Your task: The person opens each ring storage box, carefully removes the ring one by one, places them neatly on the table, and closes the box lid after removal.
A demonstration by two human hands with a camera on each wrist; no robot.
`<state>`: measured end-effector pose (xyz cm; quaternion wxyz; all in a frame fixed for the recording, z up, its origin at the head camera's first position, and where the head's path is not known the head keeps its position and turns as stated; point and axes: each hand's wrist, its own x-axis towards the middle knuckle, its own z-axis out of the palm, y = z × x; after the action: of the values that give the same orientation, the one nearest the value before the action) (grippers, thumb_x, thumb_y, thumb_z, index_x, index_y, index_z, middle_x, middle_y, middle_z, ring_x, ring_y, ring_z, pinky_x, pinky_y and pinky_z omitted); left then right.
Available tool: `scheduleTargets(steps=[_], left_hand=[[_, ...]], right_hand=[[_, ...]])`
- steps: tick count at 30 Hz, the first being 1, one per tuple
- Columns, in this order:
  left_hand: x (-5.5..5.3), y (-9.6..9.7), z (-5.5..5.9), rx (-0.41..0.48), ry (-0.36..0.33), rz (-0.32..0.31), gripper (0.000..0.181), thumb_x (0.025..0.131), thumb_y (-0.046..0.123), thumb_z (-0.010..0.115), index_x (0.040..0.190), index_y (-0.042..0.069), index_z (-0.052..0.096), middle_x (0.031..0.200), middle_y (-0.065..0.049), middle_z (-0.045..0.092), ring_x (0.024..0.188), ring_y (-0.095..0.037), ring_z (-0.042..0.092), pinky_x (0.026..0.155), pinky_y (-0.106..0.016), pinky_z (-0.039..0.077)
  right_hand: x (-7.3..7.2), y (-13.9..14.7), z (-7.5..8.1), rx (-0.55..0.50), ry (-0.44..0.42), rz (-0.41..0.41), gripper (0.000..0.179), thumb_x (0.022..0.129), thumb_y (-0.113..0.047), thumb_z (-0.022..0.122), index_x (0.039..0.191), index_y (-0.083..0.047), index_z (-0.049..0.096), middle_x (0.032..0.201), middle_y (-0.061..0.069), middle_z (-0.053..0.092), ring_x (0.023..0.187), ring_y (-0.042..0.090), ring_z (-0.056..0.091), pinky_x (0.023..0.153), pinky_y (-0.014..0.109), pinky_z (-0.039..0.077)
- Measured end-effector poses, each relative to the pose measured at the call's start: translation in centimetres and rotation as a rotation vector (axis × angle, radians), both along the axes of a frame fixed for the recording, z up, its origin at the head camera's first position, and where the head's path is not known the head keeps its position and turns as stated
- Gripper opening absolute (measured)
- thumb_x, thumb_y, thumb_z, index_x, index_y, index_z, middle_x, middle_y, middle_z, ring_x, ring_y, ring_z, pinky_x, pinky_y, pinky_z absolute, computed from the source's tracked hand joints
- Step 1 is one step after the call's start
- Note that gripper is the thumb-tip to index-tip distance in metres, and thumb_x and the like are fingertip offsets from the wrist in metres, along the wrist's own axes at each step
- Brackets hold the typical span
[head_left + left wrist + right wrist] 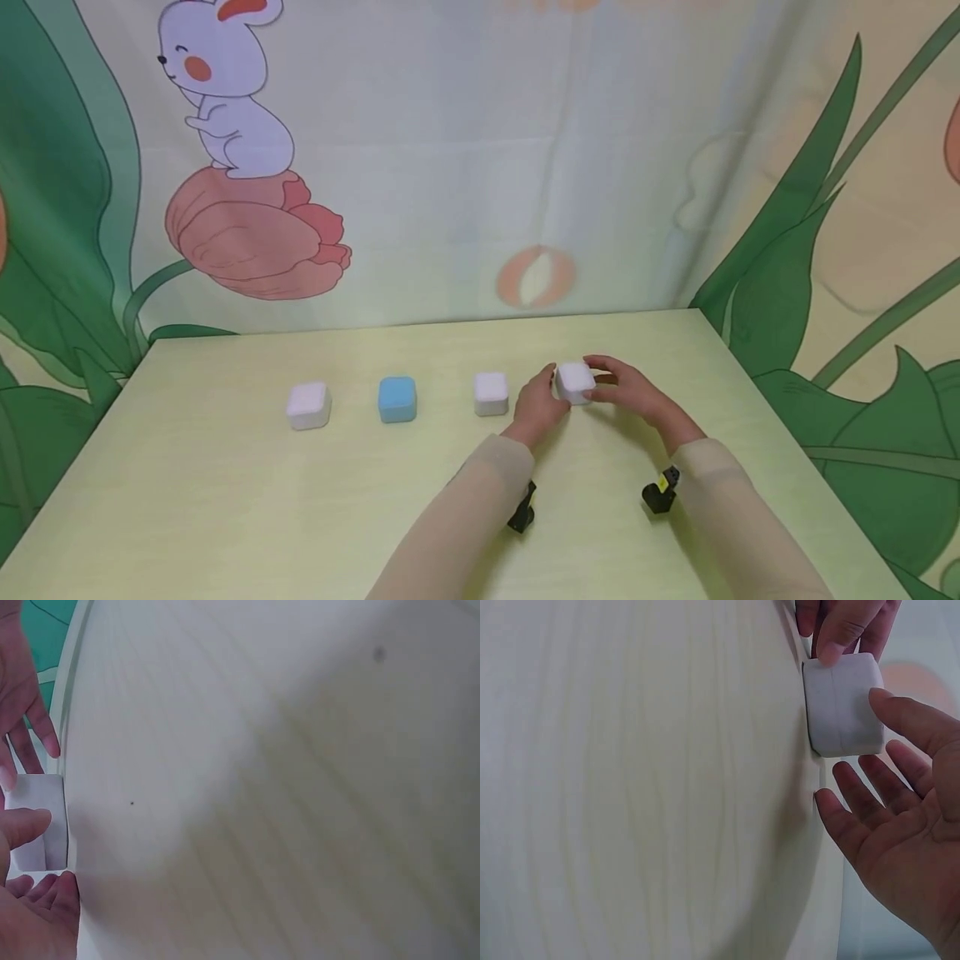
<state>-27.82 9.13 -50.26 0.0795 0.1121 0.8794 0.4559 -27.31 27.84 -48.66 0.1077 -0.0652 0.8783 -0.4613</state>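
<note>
A white rounded cube [575, 382] stands on the table at the right end of a row, between both hands. My left hand [538, 408] holds it from the left, its thumb across the near face in the left wrist view and its curled fingers [67, 889] beside it. From the right reaches my right hand [630, 390]. Its thumb touches the cube [845, 705] in the right wrist view, while the spread fingers [844, 817] stay apart from it. Another white cube [491, 393] sits just left of the left hand.
Farther left along the row are a blue cube [397, 399] and a third white cube [309, 406]. The pale wood-grain table [262, 517] ends at a printed cloth backdrop [450, 167]. Black devices hang below both wrists, one by the right sleeve [660, 493].
</note>
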Motion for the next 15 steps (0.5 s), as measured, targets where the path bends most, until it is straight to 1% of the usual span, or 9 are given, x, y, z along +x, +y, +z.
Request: scheduleTargets(steps=[5, 8, 15], left_hand=[[0.25, 0.07, 0.05, 0.003, -0.001, -0.007, 0.07, 0.086, 0.005, 0.07, 0.152, 0.001, 0.045, 0.146, -0.021, 0.061, 0.136, -0.035, 0.058, 0.114, -0.049, 0.048], [0.37, 0.12, 0.06, -0.01, 0.003, -0.009, 0.07, 0.086, 0.005, 0.07, 0.152, 0.001, 0.045, 0.145, -0.02, 0.062, 0.135, -0.035, 0.059, 0.113, -0.048, 0.049], [-0.01, 0.03, 0.13, -0.05, 0.041, -0.003, 0.069, 0.086, 0.006, 0.072, 0.151, 0.001, 0.047, 0.144, -0.018, 0.063, 0.134, -0.034, 0.06, 0.112, -0.047, 0.049]], right_hand=[[0.13, 0.03, -0.1, 0.003, -0.013, 0.001, 0.067, 0.099, -0.017, 0.065, 0.155, 0.003, 0.035, 0.161, 0.029, 0.037, 0.145, 0.05, 0.042, 0.117, 0.065, 0.04], [0.28, 0.12, -0.21, 0.004, -0.019, 0.005, 0.067, 0.099, -0.016, 0.065, 0.155, 0.003, 0.034, 0.161, 0.029, 0.036, 0.146, 0.05, 0.042, 0.116, 0.064, 0.04], [0.16, -0.12, 0.07, -0.004, 0.007, 0.015, 0.066, 0.1, -0.015, 0.065, 0.155, 0.005, 0.035, 0.16, 0.03, 0.037, 0.145, 0.051, 0.043, 0.116, 0.063, 0.041]])
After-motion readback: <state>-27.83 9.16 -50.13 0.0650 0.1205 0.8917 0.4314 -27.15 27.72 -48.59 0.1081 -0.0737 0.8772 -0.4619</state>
